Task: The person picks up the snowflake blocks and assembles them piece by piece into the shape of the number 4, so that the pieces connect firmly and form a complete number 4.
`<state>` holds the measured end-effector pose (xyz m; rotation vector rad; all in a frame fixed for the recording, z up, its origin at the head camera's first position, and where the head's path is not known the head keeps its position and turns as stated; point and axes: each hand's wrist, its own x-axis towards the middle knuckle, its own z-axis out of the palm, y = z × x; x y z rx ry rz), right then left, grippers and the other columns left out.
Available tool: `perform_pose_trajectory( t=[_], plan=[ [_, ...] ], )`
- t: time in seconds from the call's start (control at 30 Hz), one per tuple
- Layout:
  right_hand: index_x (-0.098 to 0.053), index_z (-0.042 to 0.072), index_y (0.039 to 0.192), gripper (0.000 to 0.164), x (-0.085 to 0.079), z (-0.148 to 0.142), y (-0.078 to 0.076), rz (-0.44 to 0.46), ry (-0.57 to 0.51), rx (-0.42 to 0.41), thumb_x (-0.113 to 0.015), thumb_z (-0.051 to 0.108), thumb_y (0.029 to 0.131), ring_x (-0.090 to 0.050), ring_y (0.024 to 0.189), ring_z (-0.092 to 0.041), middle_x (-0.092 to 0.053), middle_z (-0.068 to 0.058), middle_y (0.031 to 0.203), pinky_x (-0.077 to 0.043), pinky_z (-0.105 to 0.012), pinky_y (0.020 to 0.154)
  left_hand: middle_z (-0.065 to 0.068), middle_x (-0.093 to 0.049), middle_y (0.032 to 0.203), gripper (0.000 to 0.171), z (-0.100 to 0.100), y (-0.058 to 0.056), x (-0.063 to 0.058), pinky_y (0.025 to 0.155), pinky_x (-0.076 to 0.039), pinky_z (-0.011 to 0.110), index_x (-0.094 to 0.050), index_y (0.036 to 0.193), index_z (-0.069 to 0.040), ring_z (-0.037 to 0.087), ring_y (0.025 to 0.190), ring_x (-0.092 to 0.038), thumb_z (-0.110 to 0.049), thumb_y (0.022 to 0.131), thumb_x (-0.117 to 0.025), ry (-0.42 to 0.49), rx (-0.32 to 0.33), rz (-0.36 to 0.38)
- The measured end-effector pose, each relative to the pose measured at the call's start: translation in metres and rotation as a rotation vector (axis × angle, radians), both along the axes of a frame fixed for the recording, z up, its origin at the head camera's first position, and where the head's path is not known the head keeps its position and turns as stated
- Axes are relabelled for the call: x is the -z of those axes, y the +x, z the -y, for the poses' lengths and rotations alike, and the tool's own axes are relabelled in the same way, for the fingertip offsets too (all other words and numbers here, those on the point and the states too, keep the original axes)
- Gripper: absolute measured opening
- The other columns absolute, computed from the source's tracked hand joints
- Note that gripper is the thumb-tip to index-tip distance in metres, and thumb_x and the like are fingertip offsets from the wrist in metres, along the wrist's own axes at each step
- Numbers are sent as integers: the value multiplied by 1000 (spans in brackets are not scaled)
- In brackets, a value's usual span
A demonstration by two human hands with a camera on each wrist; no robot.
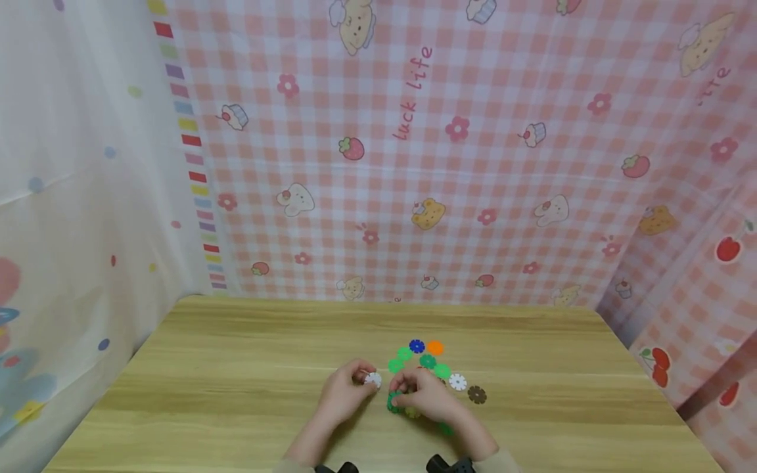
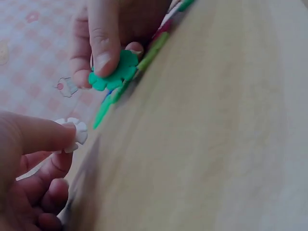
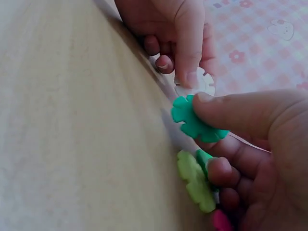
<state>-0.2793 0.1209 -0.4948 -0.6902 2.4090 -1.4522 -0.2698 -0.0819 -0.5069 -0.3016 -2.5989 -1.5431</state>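
Note:
My left hand [image 1: 345, 394] pinches a white notched plastic disc [image 1: 373, 380] between thumb and fingers, its edge standing out past the thumb tip in the left wrist view. Just to the right, my right hand [image 1: 428, 395] holds a green notched disc [image 3: 199, 120], thumb pressed flat on its face. Both discs are lifted off the table, and in the right wrist view the green one overlaps the white one [image 3: 204, 83]. Under and beside my right hand lie more such discs, among them a yellow-green one [image 3: 196, 182] and a pink one [image 3: 222, 221], partly hidden by the fingers.
Loose discs spread over the wooden table [image 1: 236, 368] beyond and right of my right hand: a blue one [image 1: 416, 346], an orange one [image 1: 435, 347], a white one [image 1: 458, 382], a brown one [image 1: 477, 394] and several green ones. A checked curtain [image 1: 390, 263] hangs behind the table.

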Motion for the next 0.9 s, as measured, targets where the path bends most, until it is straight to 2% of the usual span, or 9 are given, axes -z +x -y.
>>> perform_pose_trajectory(
  t=[0.13,0.33,0.5,0.6,0.7,0.8,0.9],
  plan=[
    [-67,0,99,16,-8,2,-3,21,-51,67,-71,8,86,-54,72,-13,-62,-1,83,-45,-23,62,-1,-63,79,18,6,-3,-3,68,-47,29,-69,94,-2,12,75,-56,-10,79,-75,69,-52,43],
    [-67,-4,108,26,-23,9,-12,66,-180,210,-70,11,88,-56,72,-14,-63,-3,84,-49,-27,62,2,-64,79,15,14,-4,-11,66,-48,27,-70,90,-1,13,74,-57,-12,80,-74,134,-115,48],
    [-66,-6,106,24,-26,18,-19,142,-316,308,-69,11,89,-60,72,-14,-65,-4,84,-53,-33,68,3,-63,78,14,19,-4,-17,59,-48,25,-68,88,-1,12,66,-55,-14,84,-72,192,-122,68],
    [-64,-9,104,22,-25,23,-21,163,-385,318,-67,8,89,-63,73,-15,-66,-5,84,-55,-37,74,3,-62,75,18,21,-4,-20,54,-46,23,-67,87,1,14,62,-54,-16,86,-71,232,-98,88],
    [-63,-11,105,23,-24,26,-22,190,-429,300,-67,6,90,-65,74,-16,-66,-6,85,-56,-40,76,2,-64,74,21,22,-3,-25,56,-43,24,-68,86,2,16,67,-56,-19,88,-70,261,-73,116],
    [-61,-12,106,24,-24,28,-21,207,-452,270,-66,5,90,-66,75,-16,-66,-7,87,-56,-38,77,1,-65,74,23,23,-3,-28,58,-40,25,-68,82,0,16,70,-55,-21,89,-69,264,-68,142],
    [-60,-12,108,25,-24,29,-19,216,-456,238,-65,5,91,-66,78,-17,-66,-8,88,-56,-36,78,0,-63,71,28,25,-2,-31,57,-36,25,-66,78,0,14,66,-49,-25,90,-68,248,-72,149]
  ],
)
